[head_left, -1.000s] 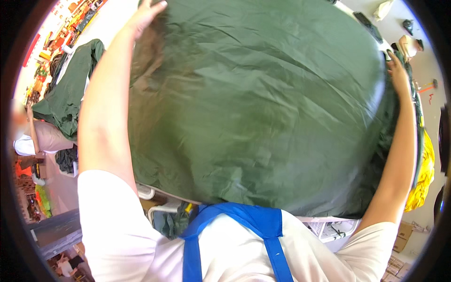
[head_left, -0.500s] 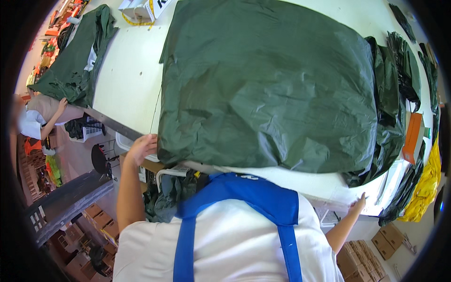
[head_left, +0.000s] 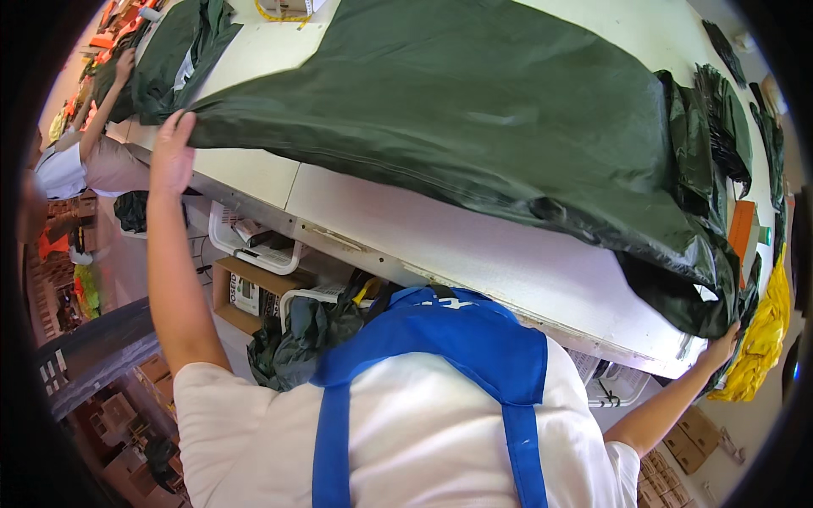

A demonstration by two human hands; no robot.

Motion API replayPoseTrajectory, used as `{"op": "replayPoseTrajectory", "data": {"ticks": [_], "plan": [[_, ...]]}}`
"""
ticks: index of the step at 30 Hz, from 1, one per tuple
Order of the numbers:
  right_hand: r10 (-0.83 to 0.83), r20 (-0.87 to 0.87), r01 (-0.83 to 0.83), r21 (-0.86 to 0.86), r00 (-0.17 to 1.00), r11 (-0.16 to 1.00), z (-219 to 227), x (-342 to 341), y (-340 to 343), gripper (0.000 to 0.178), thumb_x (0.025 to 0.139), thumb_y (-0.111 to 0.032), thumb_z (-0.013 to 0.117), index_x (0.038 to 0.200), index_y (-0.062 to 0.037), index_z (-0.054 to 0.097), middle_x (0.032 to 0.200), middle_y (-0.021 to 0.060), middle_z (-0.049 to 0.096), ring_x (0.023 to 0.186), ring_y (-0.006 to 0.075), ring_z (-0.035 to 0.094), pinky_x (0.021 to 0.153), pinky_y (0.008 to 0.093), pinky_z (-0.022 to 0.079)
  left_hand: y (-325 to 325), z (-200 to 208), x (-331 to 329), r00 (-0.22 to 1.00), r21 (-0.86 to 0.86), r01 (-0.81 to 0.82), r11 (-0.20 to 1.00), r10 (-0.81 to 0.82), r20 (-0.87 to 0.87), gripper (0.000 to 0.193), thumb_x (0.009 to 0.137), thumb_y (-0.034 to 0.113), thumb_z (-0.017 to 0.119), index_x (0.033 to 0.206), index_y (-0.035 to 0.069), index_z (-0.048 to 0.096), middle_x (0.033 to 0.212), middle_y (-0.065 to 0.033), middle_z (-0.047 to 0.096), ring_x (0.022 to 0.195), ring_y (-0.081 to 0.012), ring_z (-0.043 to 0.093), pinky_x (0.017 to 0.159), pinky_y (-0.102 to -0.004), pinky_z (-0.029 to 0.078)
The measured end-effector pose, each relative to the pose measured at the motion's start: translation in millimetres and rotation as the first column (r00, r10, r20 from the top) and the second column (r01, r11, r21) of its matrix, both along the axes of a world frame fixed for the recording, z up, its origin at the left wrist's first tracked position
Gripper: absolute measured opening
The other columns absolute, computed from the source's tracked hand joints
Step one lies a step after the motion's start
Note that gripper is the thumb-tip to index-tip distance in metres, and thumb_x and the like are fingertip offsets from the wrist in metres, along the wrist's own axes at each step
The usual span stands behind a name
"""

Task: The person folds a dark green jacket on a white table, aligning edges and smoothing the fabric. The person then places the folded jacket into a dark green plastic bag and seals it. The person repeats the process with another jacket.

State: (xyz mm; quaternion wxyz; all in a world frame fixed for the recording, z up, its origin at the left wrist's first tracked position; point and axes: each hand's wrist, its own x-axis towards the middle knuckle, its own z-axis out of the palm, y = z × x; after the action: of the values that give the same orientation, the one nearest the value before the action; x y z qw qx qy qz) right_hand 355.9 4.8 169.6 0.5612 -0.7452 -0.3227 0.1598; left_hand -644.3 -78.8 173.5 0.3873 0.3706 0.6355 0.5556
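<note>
A large sheet of shiny dark green waterproof fabric (head_left: 474, 102) lies across the white table (head_left: 406, 199), with a seam along its near edge. At the left, my left hand (head_left: 174, 157) pinches a corner of this sheet, drawing it out to a point. My right hand (head_left: 722, 345) is closed on the edge of the fabric at the lower right, over the table's near right corner. Dark folds hang between the table edge and that hand. Part of my right fingers is hidden by the material.
At the far left, another person (head_left: 68, 165) handles more green fabric (head_left: 174, 63). A white box (head_left: 288, 8) with a yellow tape measure stands at the back. Under the table are a white basket (head_left: 222, 233) and a cardboard box (head_left: 237, 317). Yellow fabric (head_left: 758, 339) hangs at right.
My left hand has moved up and left, pulling the sheet's corner out along the table. My right hand has moved right and taken hold of the fabric's edge. The near edge has lifted away from me.
</note>
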Motion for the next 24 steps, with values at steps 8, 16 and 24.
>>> {"op": "replayPoseTrajectory", "data": {"ticks": [8,16,24], "plan": [[0.226,0.279,-0.039,-0.547,0.933,0.836,-123.7,100.0,-139.8,0.053,0.093,-0.039,0.054,0.111,0.0101,0.059,0.100,0.0207,0.065,0.089,0.0283,0.058,0.084,0.0371,0.045,-77.7,-135.0,-84.0,0.590,-0.578,-0.425,0.697,-0.271,-0.760,0.038,0.079,0.023,0.070,0.109,0.001,0.061,0.091,-0.0130,0.067,0.083,-0.0239,0.063,0.082,-0.0344,0.047],[0.343,0.166,-0.067,-0.814,0.925,0.576,-85.8,-7.5,-142.5,0.083,0.068,-0.038,0.081,0.127,0.0028,0.041,0.108,0.0197,0.062,0.101,0.0311,0.058,0.091,0.0363,0.043,9.7,-177.2,182.3,0.313,-0.810,-0.151,0.567,-0.749,-0.583,0.073,0.088,0.059,0.046,0.148,0.036,0.011,0.157,-0.0039,-0.006,0.142,-0.0418,-0.004,0.100,-0.0741,0.009],[0.540,0.267,0.084,-0.937,0.798,0.340,-93.2,-19.3,-160.4,0.039,0.064,-0.011,0.064,0.100,0.0017,0.057,0.084,0.0199,0.064,0.085,0.0368,0.063,0.076,0.0397,0.048,56.2,-257.6,26.0,0.452,-0.759,-0.306,0.575,-0.614,-0.648,0.075,0.088,0.067,0.034,0.148,0.040,-0.002,0.157,-0.0023,-0.010,0.141,-0.0453,0.001,0.099,-0.0749,0.012]]}}
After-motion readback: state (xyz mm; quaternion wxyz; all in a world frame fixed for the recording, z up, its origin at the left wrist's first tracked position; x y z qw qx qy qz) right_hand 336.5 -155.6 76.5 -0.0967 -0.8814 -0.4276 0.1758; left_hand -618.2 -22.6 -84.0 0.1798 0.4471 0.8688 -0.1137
